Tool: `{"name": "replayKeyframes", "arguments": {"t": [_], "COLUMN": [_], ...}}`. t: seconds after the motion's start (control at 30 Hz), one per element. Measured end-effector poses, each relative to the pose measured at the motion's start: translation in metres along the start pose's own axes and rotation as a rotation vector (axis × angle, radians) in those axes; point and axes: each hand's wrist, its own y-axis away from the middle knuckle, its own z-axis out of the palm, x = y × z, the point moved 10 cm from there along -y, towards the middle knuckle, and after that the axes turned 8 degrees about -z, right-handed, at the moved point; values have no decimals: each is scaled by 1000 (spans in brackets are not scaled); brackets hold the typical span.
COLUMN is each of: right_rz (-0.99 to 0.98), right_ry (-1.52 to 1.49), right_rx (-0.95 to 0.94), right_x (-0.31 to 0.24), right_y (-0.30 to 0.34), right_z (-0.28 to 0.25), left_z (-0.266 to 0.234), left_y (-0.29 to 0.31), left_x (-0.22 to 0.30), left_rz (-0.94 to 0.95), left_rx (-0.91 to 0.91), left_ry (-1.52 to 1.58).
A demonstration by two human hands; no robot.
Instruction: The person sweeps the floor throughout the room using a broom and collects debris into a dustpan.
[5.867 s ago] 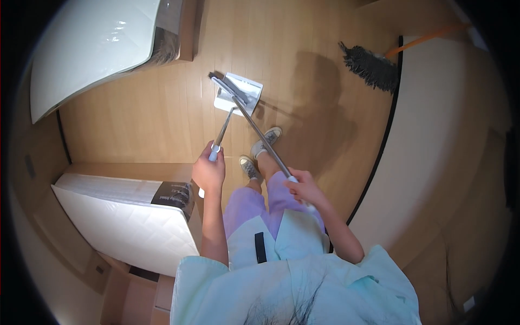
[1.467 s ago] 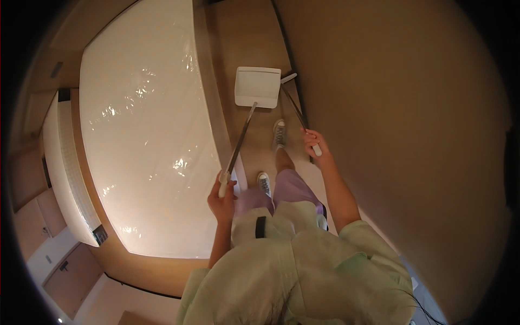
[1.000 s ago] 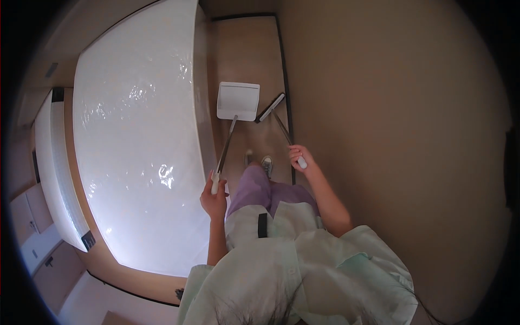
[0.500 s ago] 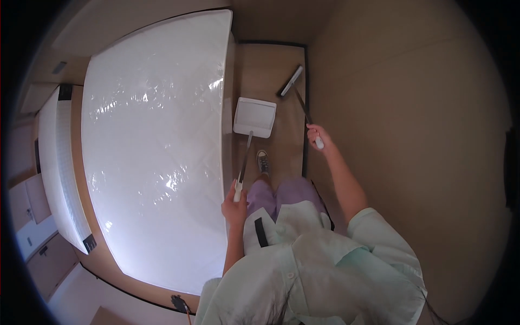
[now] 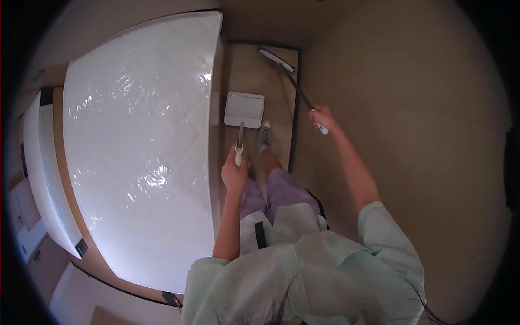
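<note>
Closed around the white grip of a long-handled dustpan is my left hand [image 5: 234, 171]. The dustpan [image 5: 245, 108] is white and broad, its pan at the floor between the mattress side and my shoe. My right hand [image 5: 322, 118] grips the handle of a broom, whose white end pokes out below my fingers. The dark shaft runs forward and left to the broom head [image 5: 277, 59], white on top, at the far end of the floor strip. The broom head is apart from the dustpan, beyond it and to the right.
A plastic-wrapped white mattress [image 5: 141, 157] fills the left side. A plain brown wall [image 5: 401, 119] rises on the right, with dark skirting [image 5: 296, 108] along the narrow floor [image 5: 279, 86]. My shoe [image 5: 265, 135] stands beside the pan. Another mattress [image 5: 51, 179] lies farther left.
The broom head has swung round and moved forward and left, toward the far end of the floor. My left hand and the dustpan have moved forward, and a shoe has stepped ahead.
</note>
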Motion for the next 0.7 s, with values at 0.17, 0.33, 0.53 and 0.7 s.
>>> {"name": "replayKeyframes", "arguments": {"t": [0.17,0.33,0.53,0.7], "right_rz": [152,214,59,93], "right_ry": [-24,-2,247,179], "right_rx": [-17,-127,-97,-185], "right_x": [6,60,122,140], "right_y": [-46,-91,-16,58], "right_z": [28,49,95,98], "left_z": [12,50,67,79], "left_y": [-17,-70,-98,-107], "left_x": [7,58,75,83], "left_rz": [-4,59,11,-14], "left_rx": [-45,-114,-145,-73], "left_ry": [-232,-261,-299,-294]}}
